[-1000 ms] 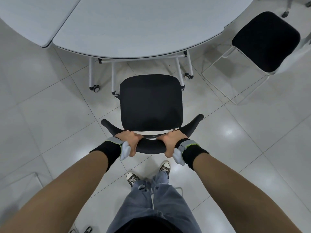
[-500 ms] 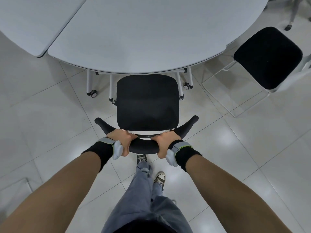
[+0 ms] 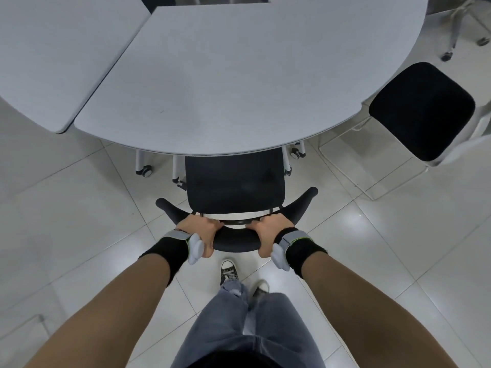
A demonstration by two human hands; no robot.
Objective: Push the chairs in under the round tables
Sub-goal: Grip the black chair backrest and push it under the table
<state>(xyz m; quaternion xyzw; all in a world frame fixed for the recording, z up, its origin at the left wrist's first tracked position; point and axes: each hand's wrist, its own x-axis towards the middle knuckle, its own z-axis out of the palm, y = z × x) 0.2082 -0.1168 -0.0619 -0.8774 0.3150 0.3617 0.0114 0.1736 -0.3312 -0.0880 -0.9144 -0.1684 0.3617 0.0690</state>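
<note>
1. Since 1 second ago the black chair [image 3: 235, 181] has slid forward: its seat then lay wholly clear of the round desk [image 3: 239, 83], and now the front edge of the seat is hidden under the desk's rim.
2. That round desk fills the upper middle of the view, grey-topped, with white legs on castors showing beneath it on both sides of the seat.
3. Another grey desk [image 3: 58, 54] sits at the upper left, its edge just beside the round one.
4. White floor tiles [image 3: 398, 248] lie underneath everything.
5. 1 more chair [image 3: 422, 110], with a black seat and white frame, stands at the right, near the round desk's rim and mostly out from under it.
6. Curved black backrest [image 3: 236, 239] of the pushed chair lies nearest the person, its 2 ends sweeping outward.
7. Left hand [image 3: 200, 229] has its grip clamped on the backrest, left of centre.
8. Right hand [image 3: 271, 231] has its grip clamped on the backrest, right of centre.
9. Both wrists wear black cuffs with grey bands.
</note>
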